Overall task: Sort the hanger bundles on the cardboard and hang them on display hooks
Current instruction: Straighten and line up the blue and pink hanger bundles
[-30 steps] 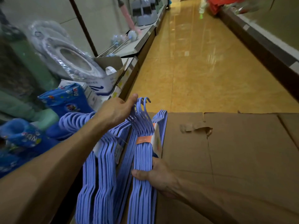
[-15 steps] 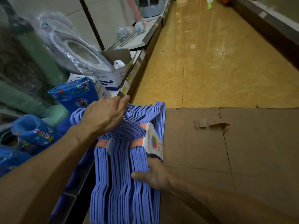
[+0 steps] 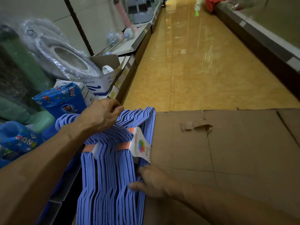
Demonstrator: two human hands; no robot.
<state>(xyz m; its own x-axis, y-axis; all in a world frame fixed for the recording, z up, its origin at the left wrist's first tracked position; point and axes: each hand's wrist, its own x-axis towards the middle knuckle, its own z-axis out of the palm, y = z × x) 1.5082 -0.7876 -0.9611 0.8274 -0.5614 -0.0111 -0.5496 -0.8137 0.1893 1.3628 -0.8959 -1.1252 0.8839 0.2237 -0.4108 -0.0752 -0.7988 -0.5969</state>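
ok so my left hand (image 3: 103, 116) is gripping the hook ends of the purple hanger bundles (image 3: 112, 176) while my right hand (image 3: 152, 182) grasps their lower side, all sitting on the cardboard's (image 3: 235, 151) left edge.

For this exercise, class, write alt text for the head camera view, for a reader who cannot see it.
Two bare hands gather bundles of purple hangers at the left edge of a flattened cardboard sheet: the left hand grips the hook ends, the right hand holds the lower part. A shop shelf of wrapped goods runs along the left beside a glossy yellow floor.
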